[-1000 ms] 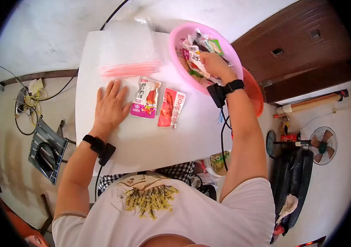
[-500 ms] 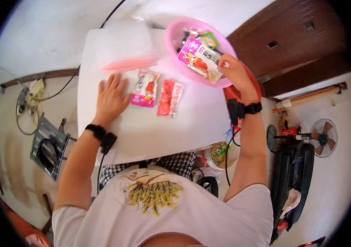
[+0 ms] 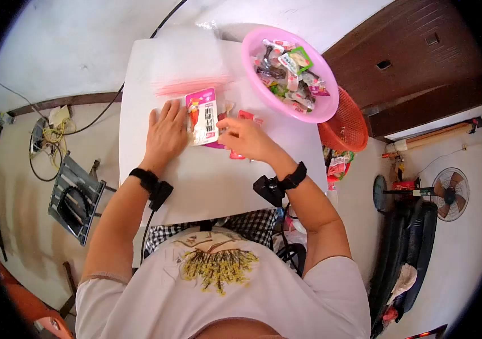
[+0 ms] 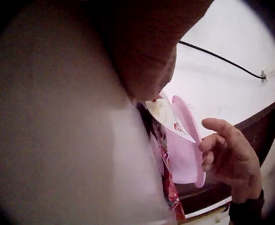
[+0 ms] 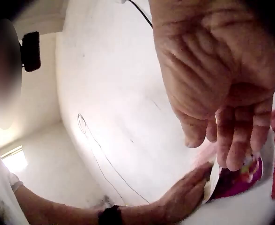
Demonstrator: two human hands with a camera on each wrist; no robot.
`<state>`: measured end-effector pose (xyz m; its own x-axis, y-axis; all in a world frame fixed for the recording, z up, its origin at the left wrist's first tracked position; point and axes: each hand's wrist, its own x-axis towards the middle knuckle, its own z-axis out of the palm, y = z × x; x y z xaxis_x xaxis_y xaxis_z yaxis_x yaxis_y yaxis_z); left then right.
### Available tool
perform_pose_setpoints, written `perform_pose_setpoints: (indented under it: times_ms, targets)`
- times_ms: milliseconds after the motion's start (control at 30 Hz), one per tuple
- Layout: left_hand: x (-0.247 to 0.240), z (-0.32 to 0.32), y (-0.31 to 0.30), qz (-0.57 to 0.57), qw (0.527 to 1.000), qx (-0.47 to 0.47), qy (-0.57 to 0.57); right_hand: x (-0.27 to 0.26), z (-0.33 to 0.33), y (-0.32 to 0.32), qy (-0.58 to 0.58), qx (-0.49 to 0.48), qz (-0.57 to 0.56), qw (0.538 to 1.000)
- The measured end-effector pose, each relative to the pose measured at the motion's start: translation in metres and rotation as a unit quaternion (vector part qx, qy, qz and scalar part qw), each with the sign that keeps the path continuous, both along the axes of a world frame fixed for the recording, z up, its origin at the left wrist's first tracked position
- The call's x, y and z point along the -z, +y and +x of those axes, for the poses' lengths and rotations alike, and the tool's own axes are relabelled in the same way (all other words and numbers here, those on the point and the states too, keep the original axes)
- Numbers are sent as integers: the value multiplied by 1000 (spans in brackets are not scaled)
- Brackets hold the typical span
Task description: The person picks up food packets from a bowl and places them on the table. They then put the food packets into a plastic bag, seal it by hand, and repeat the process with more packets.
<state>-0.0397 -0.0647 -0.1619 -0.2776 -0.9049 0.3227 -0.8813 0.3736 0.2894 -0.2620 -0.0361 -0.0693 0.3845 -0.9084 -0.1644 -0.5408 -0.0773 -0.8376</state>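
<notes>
A white packet with a purple end lies tilted over another packet, whose purple edge shows below it. My left hand rests palm down on the table, fingers extended, its fingertips against the packet's left edge. Just right of the packet hovers my right hand, fingers loosely bent. The left wrist view shows a small gap between the white packet and the right hand. Partly under the right hand is a red packet.
Clear bags with pink edges lie at the back of the white table. A pink basin of mixed packets stands at the back right, with a red mesh basket beside it. A black cable runs along the wall.
My right hand has carried the white packet from the basin to the left hand and let it go. The left hand has stayed on the table, and the view has shifted slightly.
</notes>
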Motion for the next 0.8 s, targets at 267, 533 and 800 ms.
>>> perform_pose_setpoints:
  times_ms: [267,533,800]
  targets:
    - [-15,-4,1,74,997,-7,-13,-62,-105,-114,159,144,-200,956]
    - [-10,-4,-2,65,998,-10,-13,-37,-175,-240,-201,345,-68,914]
    - [-9,-4,-5,80,996,-10,-30,12,-206,-301,4,399,-13,917]
